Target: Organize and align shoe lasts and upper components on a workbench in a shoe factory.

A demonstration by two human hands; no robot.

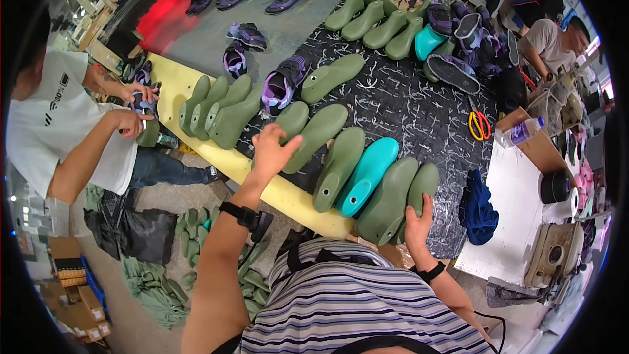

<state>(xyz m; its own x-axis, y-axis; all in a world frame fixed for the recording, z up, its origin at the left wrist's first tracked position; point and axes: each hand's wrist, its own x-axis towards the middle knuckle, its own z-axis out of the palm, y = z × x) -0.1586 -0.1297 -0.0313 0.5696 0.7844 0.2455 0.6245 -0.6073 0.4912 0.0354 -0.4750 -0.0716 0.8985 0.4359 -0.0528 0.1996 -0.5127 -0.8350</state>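
Note:
Along the table's near side runs a row of green shoe lasts with one turquoise shoe last among them. My left hand is at the row's left end, fingers apart, touching or just above a short green last. At the right end my right hand has its thumb and fingers around the lower part of the outermost green last. A purple-and-black shoe stands beyond my left hand, beside a single green last lying on the black sheet.
Several green lasts stand to the left, near a co-worker handling a shoe. More lasts and a shoe pile lie at the back right. Orange-handled scissors, a dark blue cloth and a bottle are to my right.

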